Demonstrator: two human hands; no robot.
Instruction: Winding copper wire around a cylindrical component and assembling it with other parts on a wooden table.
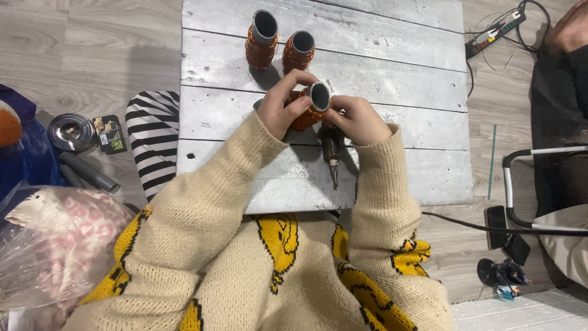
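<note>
Gripping a stiff, likely light coil (311, 105) with left hand (283, 110) wrapped round its ribbed wire, right hand (357, 119) pinching its rim

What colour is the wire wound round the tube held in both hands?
Coppery orange wire on a grey tube, seen in the head view.

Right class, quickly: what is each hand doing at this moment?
Left hand: closed around the copper-wound spool.
Right hand: fingers touching the same spool's rim; full grip cannot be told.
</note>
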